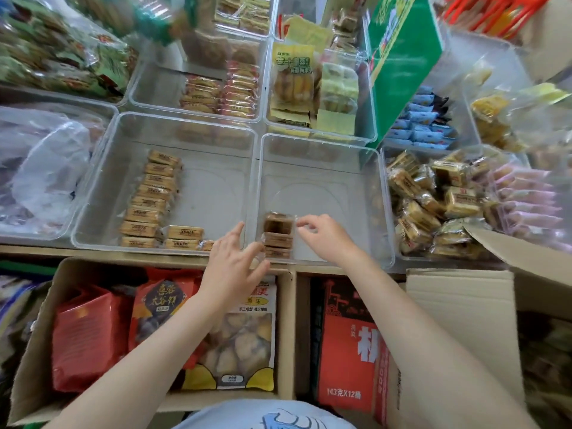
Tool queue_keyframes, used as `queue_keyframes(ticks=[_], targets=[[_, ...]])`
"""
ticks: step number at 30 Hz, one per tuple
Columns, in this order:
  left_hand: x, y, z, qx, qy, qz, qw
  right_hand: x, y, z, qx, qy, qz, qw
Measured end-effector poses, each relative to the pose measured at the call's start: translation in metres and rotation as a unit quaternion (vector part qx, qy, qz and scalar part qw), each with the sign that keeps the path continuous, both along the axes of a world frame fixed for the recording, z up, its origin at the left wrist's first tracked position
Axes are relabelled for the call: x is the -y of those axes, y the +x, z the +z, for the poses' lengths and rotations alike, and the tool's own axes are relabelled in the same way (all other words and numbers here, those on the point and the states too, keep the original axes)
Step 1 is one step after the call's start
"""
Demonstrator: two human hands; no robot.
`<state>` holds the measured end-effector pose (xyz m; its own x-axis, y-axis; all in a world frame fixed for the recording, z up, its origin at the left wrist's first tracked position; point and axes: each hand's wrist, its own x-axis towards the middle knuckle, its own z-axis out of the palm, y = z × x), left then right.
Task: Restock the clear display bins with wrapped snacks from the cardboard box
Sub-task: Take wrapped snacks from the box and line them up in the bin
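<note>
A short row of three brown wrapped snacks [277, 235] lies at the front left of a nearly bare clear bin [325, 187]. My right hand [326, 238] is inside that bin, its curled fingertips pinching the clear wrapper edge of the farthest snack. My left hand [230, 264] reaches over the bin's front rim with fingers straight and spread, its fingertips beside the nearest snacks and holding nothing. The open cardboard box [458, 308] is at the lower right, its flap folded out; its inside is mostly hidden.
The clear bin to the left [102, 187] holds a row of tan wrapped snacks [151, 196]. Fuller bins surround these. A bin of jumbled brown packs [433, 205] is at the right. Below the shelf edge a box [40, 335] holds red bags and a red carton [346, 351].
</note>
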<state>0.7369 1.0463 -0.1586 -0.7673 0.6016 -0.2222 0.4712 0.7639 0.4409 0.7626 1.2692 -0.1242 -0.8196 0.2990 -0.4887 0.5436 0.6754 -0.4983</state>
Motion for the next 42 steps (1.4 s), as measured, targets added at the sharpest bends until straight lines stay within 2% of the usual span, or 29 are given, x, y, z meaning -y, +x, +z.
queue_keyframes(ticks=[5, 9, 12, 15, 18, 20, 25, 30, 32, 36, 40, 42], targets=[[-0.034, 0.04, 0.028, -0.035, 0.095, -0.043, 0.994, -0.023, 0.096, 0.089, -0.193, -0.033, -0.03, 0.98], [-0.082, 0.095, 0.064, 0.046, 0.146, -0.094, 0.984, -0.057, 0.179, 0.139, -0.374, 0.048, -0.155, 0.913], [-0.118, 0.144, 0.086, 0.09, 0.187, -0.144, 0.968, -0.091, 0.237, 0.154, -0.411, 0.077, -0.254, 0.872], [-0.155, 0.191, 0.101, 0.155, 0.211, -0.166, 0.951, -0.124, 0.284, 0.147, -0.322, 0.092, -0.297, 0.894], [-0.185, 0.23, 0.109, 0.239, 0.228, -0.149, 0.932, -0.151, 0.319, 0.127, -0.189, 0.101, -0.257, 0.942], [-0.2, 0.247, 0.11, 0.282, 0.234, -0.124, 0.922, -0.166, 0.334, 0.111, -0.13, 0.103, -0.226, 0.96], [-0.219, 0.256, 0.105, 0.315, 0.267, -0.035, 0.91, -0.2, 0.334, 0.067, -0.02, 0.071, -0.177, 0.982], [-0.22, 0.256, 0.102, 0.317, 0.273, -0.018, 0.908, -0.212, 0.306, 0.003, 0.108, 0.021, -0.158, 0.981], [-0.219, 0.257, 0.101, 0.321, 0.275, -0.014, 0.906, -0.208, 0.304, -0.019, 0.123, 0.024, -0.146, 0.981], [-0.219, 0.259, 0.1, 0.33, 0.28, -0.002, 0.901, -0.206, 0.305, -0.036, 0.059, 0.059, -0.166, 0.983], [-0.218, 0.259, 0.096, 0.334, 0.288, -0.001, 0.897, -0.228, 0.305, -0.001, 0.05, -0.033, -0.209, 0.976], [-0.219, 0.259, 0.094, 0.334, 0.291, -0.005, 0.897, -0.236, 0.31, 0.031, 0.04, -0.137, -0.283, 0.948]])
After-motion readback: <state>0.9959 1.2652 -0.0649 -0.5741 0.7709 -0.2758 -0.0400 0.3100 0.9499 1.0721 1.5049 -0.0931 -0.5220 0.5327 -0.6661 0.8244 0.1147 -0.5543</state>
